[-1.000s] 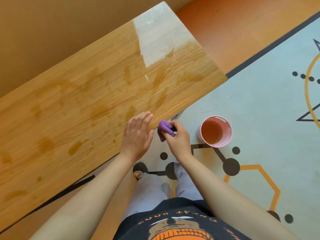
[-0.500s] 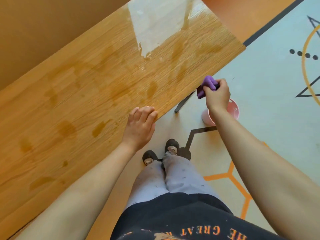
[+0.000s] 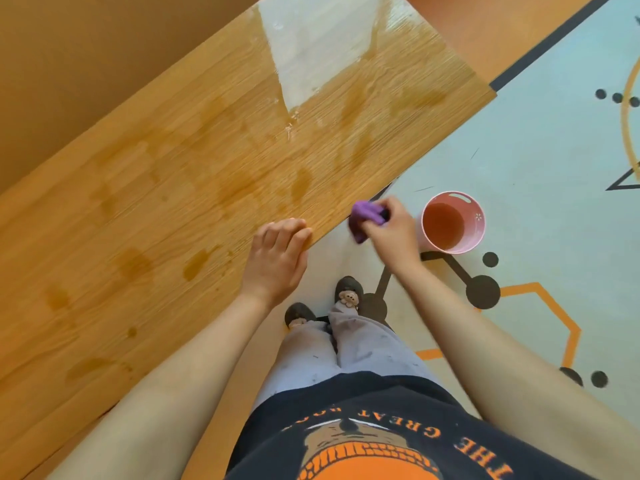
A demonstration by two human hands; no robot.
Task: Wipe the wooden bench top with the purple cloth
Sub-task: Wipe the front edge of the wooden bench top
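Note:
The wooden bench top (image 3: pixel 194 174) runs diagonally from lower left to upper right, with darker damp patches across it and a bright glare near its far end. My left hand (image 3: pixel 277 258) rests flat on the bench's near edge, fingers together and holding nothing. My right hand (image 3: pixel 391 230) is closed around the bunched purple cloth (image 3: pixel 363 216), just off the bench's near edge and above the floor. The cloth looks blurred and is not touching the wood.
A pink bucket (image 3: pixel 453 223) with brownish water stands on the floor just right of my right hand. My legs and dark slippers (image 3: pixel 348 289) are beside the bench edge. A pale patterned mat (image 3: pixel 540 188) covers the floor to the right; a tan wall (image 3: pixel 69 46) backs the bench.
My right hand has dropped back with the cloth from farther along the bench edge to a spot beside the bucket. The left hand stayed on the edge. The camera view shifted.

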